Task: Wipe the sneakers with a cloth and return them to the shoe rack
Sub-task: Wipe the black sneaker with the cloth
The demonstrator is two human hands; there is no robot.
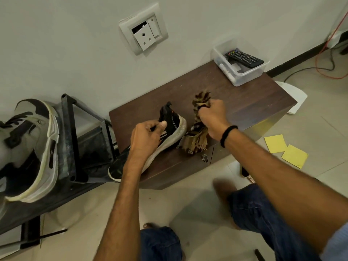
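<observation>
1. Gripping a black sneaker [170, 127] by its collar, the left hand [146, 137] had its fingers curled tight, the thumb pressed across the opening near the heel.
2. That sneaker lay tilted on its side on the dark wooden cabinet [244, 102], white sole turned toward the right hand, toe running back under the left wrist.
3. The right hand [213, 116] was clenched around a brown, fringed cloth [197, 136]; its fingers were folded under so that the tips were hidden.
4. One bunch of the cloth stuck out beyond the right knuckles, and the rest hung below the wrist, touching the sneaker's sole edge and the cabinet top.
5. A black band [227, 135] circled the right wrist.
6. Well left of the left fingers, a grey-and-black sneaker [32, 147] sat on the metal shoe rack [69, 136].
7. Far beyond the right fingers, a clear plastic tub [243, 76] holding a black remote control [244, 58] stood at the cabinet's back corner.
</observation>
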